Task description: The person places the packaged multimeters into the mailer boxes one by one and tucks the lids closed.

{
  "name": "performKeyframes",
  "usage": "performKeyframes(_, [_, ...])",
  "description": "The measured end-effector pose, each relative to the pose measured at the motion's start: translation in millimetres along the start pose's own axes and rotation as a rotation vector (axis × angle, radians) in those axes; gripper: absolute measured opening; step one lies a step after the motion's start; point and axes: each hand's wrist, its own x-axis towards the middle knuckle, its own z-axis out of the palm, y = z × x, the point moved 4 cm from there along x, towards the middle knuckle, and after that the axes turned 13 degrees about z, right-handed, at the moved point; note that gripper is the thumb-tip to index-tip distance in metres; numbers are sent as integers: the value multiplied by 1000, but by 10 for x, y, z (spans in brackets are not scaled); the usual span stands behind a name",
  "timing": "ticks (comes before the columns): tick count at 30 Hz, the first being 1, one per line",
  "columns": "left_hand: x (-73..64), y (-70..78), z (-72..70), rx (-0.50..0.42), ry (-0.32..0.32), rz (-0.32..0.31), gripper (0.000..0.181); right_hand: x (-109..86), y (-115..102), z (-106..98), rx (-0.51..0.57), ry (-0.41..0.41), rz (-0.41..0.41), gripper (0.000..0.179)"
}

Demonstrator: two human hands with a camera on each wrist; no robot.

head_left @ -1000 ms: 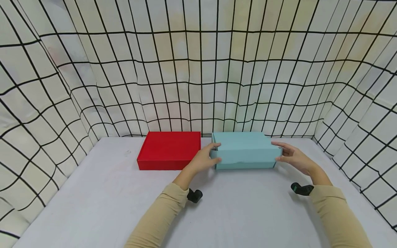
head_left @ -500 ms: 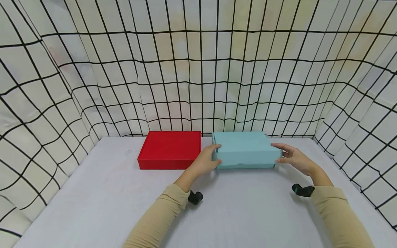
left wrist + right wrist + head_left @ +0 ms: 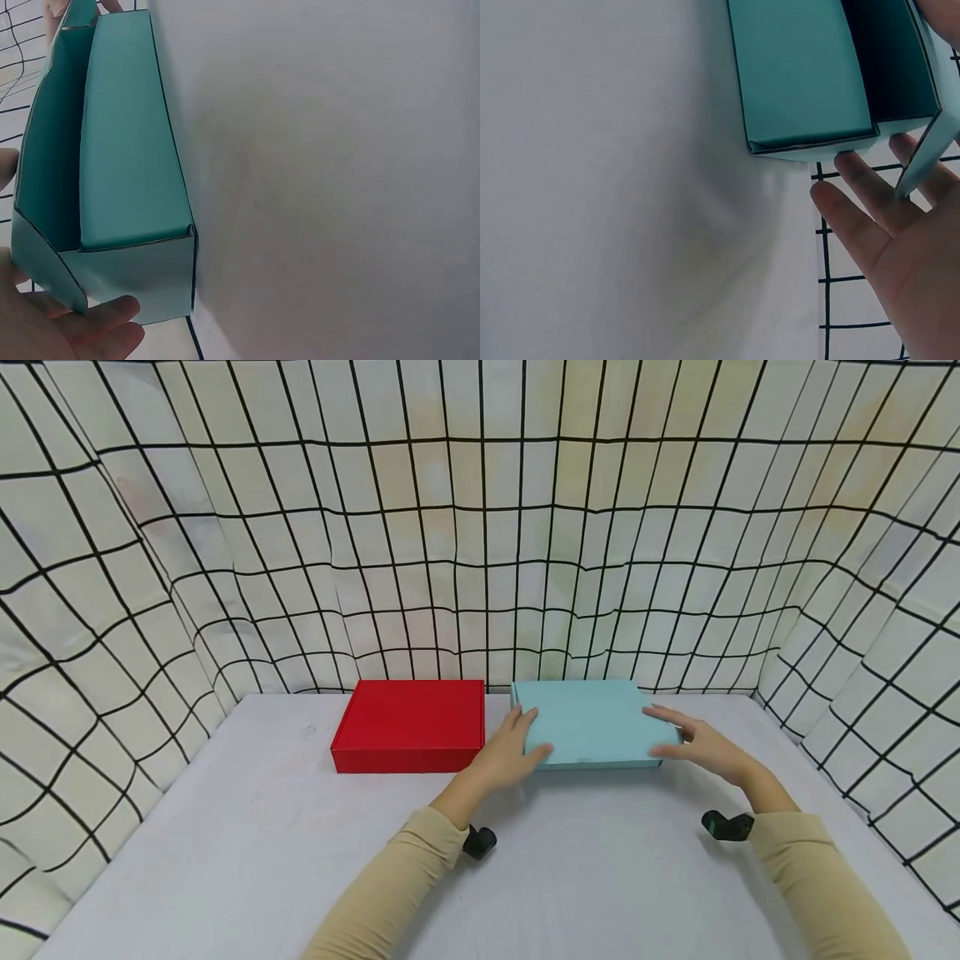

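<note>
A light blue cardboard box (image 3: 596, 722) lies toward the back of the table, its hinged lid sloping over the front. Wrist views show the lid raised from the front wall (image 3: 131, 135), leaving a dark gap (image 3: 889, 64). My left hand (image 3: 498, 762) holds the lid's left end, thumb on the front corner, fingers along the side flap (image 3: 46, 262). At the other end my right hand (image 3: 708, 750) holds the lid too, thumb on top near the front corner. Its fingers (image 3: 859, 225) reach beneath the right side flap (image 3: 930, 150).
Left of the blue box lies a closed red box (image 3: 412, 722), close by my left hand. A white table (image 3: 585, 860) stretches in front. White walls with black grid lines (image 3: 483, 543) stand behind and at both sides. Dark wrist devices (image 3: 726, 826) hang below both sleeves.
The blue lid's front edge has tipped down and forward, so less of its front flap shows in the head view. Both hands have moved slightly forward and inward with it. The red box stays put.
</note>
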Motion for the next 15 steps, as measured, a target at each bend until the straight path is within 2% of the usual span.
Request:
performKeyframes(10, [-32, 9, 57, 80, -75, -26, 80, 38, 10, 101, -113, -10, -13, 90])
performKeyframes(15, [-25, 1, 77, 110, -104, -32, 82, 57, 14, 126, -129, -28, -3, 94])
